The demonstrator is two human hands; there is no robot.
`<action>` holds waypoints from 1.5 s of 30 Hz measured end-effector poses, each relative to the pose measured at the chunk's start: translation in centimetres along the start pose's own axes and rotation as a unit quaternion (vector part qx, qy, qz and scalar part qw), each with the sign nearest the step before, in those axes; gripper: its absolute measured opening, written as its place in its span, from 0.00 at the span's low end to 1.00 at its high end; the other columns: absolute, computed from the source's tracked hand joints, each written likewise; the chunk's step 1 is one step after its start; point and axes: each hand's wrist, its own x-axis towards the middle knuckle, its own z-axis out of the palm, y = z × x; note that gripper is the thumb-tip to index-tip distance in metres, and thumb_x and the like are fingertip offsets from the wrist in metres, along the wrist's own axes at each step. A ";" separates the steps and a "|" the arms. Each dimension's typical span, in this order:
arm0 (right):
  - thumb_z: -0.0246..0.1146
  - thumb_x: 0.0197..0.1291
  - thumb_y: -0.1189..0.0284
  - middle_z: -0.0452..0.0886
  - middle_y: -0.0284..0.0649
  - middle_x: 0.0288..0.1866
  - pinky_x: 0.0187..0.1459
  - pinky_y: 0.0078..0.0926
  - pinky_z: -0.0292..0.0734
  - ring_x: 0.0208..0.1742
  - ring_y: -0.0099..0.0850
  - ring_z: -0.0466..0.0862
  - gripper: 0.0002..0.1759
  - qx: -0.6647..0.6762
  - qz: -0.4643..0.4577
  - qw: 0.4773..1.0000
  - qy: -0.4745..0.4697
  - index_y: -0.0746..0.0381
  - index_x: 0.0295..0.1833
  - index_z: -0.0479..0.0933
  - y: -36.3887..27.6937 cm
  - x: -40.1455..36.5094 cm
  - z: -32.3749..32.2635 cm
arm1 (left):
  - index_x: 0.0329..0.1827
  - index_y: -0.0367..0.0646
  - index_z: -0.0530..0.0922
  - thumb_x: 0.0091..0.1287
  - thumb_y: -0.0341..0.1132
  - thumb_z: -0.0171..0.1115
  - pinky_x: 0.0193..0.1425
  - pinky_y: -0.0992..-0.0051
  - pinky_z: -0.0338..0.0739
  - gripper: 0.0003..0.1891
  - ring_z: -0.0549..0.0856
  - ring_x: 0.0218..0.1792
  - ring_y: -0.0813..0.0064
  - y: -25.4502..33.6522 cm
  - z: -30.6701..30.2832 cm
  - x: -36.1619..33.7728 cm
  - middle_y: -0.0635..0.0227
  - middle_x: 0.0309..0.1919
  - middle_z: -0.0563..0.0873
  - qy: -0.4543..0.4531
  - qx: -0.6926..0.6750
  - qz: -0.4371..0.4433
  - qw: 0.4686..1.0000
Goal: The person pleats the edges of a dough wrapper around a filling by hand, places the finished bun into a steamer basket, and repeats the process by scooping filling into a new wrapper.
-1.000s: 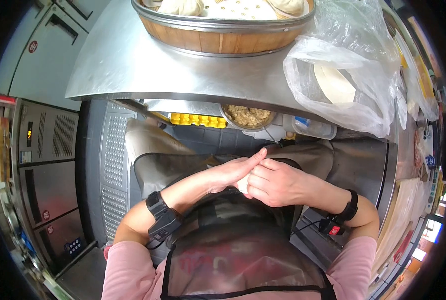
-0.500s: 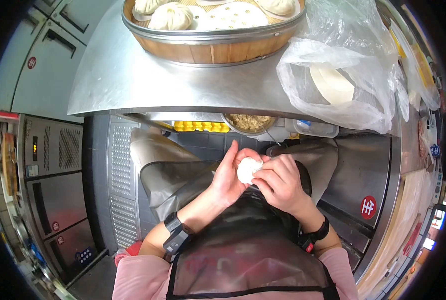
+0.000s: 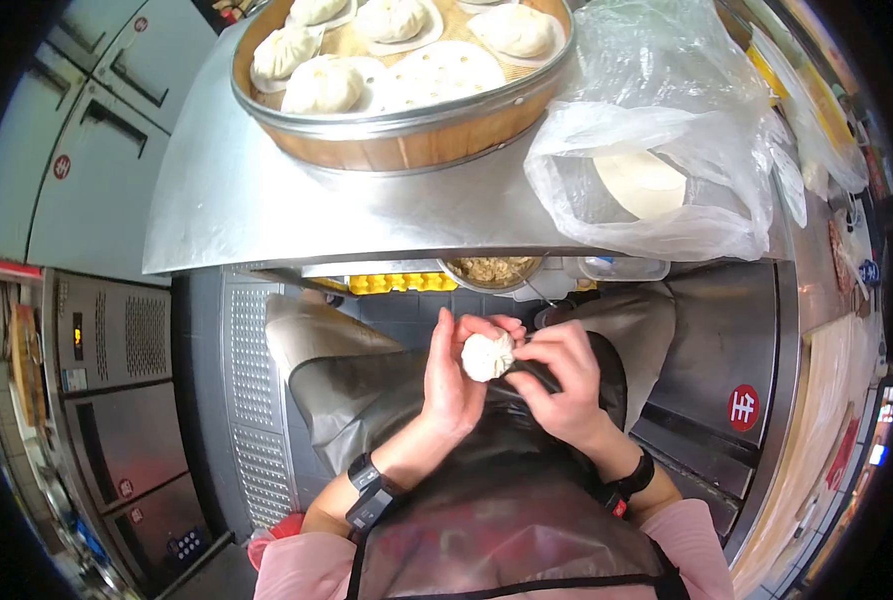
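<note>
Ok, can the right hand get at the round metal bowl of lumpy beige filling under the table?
Probably yes: the bowl shows partly past the grey steel tabletop, and nothing visible seems to block the right hand. That hand is at the pleated white dough bun, though.

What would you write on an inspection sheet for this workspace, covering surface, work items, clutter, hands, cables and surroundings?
Surface: metal table, shiny, with steamer and plastic bag on it.
Work items: pleated bun in hand; more buns in the steamer, beside a bare holed paper.
Clutter: the plastic bag, crumpled, pale piece inside.
Grip: left hand cups the bun; right hand has fingertips at its edge, exact contact unclear.
Cables: nothing seen.
Surroundings: cabinets at left; yellow tray and bowl of chunky mixture visible below the table edge.
</note>
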 end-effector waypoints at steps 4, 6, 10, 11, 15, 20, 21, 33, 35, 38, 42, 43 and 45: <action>0.67 0.54 0.74 0.76 0.42 0.42 0.49 0.30 0.71 0.44 0.37 0.77 0.13 0.111 0.154 0.974 0.123 0.64 0.44 0.74 0.9 -1.7 1.3 | 0.29 0.41 0.74 0.74 0.55 0.35 0.55 0.62 0.72 0.28 0.79 0.45 0.58 -0.4 0.2 0.2 0.54 0.40 0.81 0.025 0.032 0.069 0.997; 0.55 0.67 0.66 0.76 0.41 0.48 0.52 0.29 0.71 0.51 0.34 0.77 0.14 0.502 0.383 0.756 0.171 0.63 0.52 0.71 1.0 -1.9 2.7 | 0.29 0.40 0.75 0.73 0.56 0.34 0.57 0.61 0.70 0.30 0.80 0.45 0.59 -1.2 -0.3 0.2 0.55 0.39 0.82 0.021 0.060 0.084 0.994; 0.46 0.71 0.55 0.77 0.37 0.52 0.55 0.37 0.72 0.54 0.34 0.77 0.21 0.775 0.476 0.380 0.168 0.60 0.52 0.72 2.3 -3.0 4.9 | 0.32 0.37 0.79 0.69 0.61 0.40 0.64 0.59 0.64 0.33 0.79 0.51 0.59 -1.1 -0.6 1.0 0.56 0.42 0.83 -0.136 0.490 0.275 0.816; 0.46 0.70 0.55 0.78 0.39 0.50 0.54 0.39 0.72 0.53 0.36 0.78 0.21 0.776 0.483 0.372 0.162 0.60 0.50 0.73 3.2 -3.4 5.0 | 0.31 0.37 0.79 0.69 0.61 0.38 0.63 0.59 0.65 0.33 0.79 0.52 0.59 -0.8 -1.1 1.2 0.56 0.42 0.83 -0.117 0.505 0.306 0.799; 0.44 0.71 0.54 0.80 0.48 0.47 0.53 0.43 0.74 0.50 0.42 0.80 0.23 0.809 0.423 0.396 0.100 0.63 0.47 0.75 3.5 -2.2 3.0 | 0.39 0.35 0.76 0.70 0.60 0.38 0.63 0.65 0.66 0.33 0.78 0.52 0.64 2.5 -4.0 1.2 0.55 0.45 0.81 0.009 0.404 0.287 0.869; 0.44 0.69 0.49 0.79 0.50 0.45 0.53 0.44 0.73 0.48 0.45 0.79 0.26 0.741 0.496 0.436 0.125 0.62 0.45 0.75 1.8 -0.6 1.1 | 0.40 0.35 0.76 0.74 0.50 0.41 0.61 0.68 0.68 0.25 0.79 0.50 0.67 4.4 -6.4 1.4 0.58 0.43 0.81 0.081 0.348 0.291 0.888; 0.44 0.70 0.50 0.78 0.50 0.46 0.55 0.44 0.72 0.51 0.44 0.77 0.25 0.755 0.452 0.469 0.073 0.61 0.46 0.75 2.4 -1.2 1.5 | 0.40 0.35 0.76 0.75 0.49 0.41 0.60 0.69 0.69 0.24 0.79 0.49 0.68 4.2 -6.7 1.3 0.59 0.43 0.81 0.100 0.330 0.277 0.897; 0.43 0.71 0.55 0.76 0.46 0.44 0.54 0.41 0.70 0.47 0.41 0.75 0.23 0.790 0.363 0.491 0.047 0.61 0.40 0.75 -0.2 -0.2 -0.3 | 0.39 0.36 0.75 0.73 0.50 0.44 0.56 0.70 0.70 0.22 0.79 0.44 0.71 2.7 -6.0 1.2 0.64 0.37 0.80 0.078 0.324 0.208 0.920; 0.43 0.72 0.55 0.76 0.46 0.45 0.53 0.41 0.71 0.47 0.41 0.76 0.23 0.777 0.348 0.523 0.039 0.61 0.40 0.75 -2.0 1.7 -1.3 | 0.39 0.36 0.75 0.73 0.49 0.44 0.55 0.71 0.71 0.22 0.80 0.45 0.71 2.9 -5.7 1.1 0.63 0.38 0.81 0.073 0.328 0.194 0.922; 0.44 0.71 0.56 0.75 0.47 0.46 0.53 0.40 0.71 0.47 0.40 0.76 0.21 0.718 0.448 0.529 0.066 0.60 0.40 0.75 -2.8 3.1 -1.5 | 0.38 0.33 0.77 0.75 0.43 0.42 0.53 0.75 0.71 0.21 0.80 0.42 0.75 3.1 -5.8 1.1 0.63 0.38 0.83 0.066 0.309 0.194 0.929; 0.50 0.68 0.58 0.75 0.47 0.46 0.52 0.38 0.71 0.46 0.38 0.77 0.18 0.715 0.347 0.606 -0.032 0.62 0.41 0.75 -3.2 7.0 -2.9 | 0.37 0.33 0.77 0.75 0.42 0.43 0.53 0.75 0.71 0.20 0.80 0.42 0.76 3.3 -6.4 1.1 0.63 0.38 0.83 0.048 0.297 0.192 0.934; 0.51 0.68 0.59 0.76 0.47 0.45 0.52 0.36 0.71 0.46 0.37 0.77 0.17 0.687 0.274 0.672 -0.039 0.62 0.41 0.76 -3.5 9.2 -3.8 | 0.38 0.33 0.76 0.75 0.43 0.43 0.54 0.73 0.72 0.20 0.80 0.43 0.73 3.3 -6.6 1.1 0.63 0.38 0.81 0.038 0.297 0.182 0.937; 0.53 0.66 0.62 0.77 0.46 0.42 0.51 0.31 0.70 0.44 0.34 0.77 0.15 0.605 0.168 0.778 -0.035 0.63 0.42 0.76 -4.9 13.7 -5.7 | 0.38 0.32 0.75 0.74 0.43 0.45 0.55 0.71 0.73 0.20 0.81 0.43 0.71 3.2 -6.7 0.4 0.63 0.37 0.80 0.040 0.306 0.153 0.939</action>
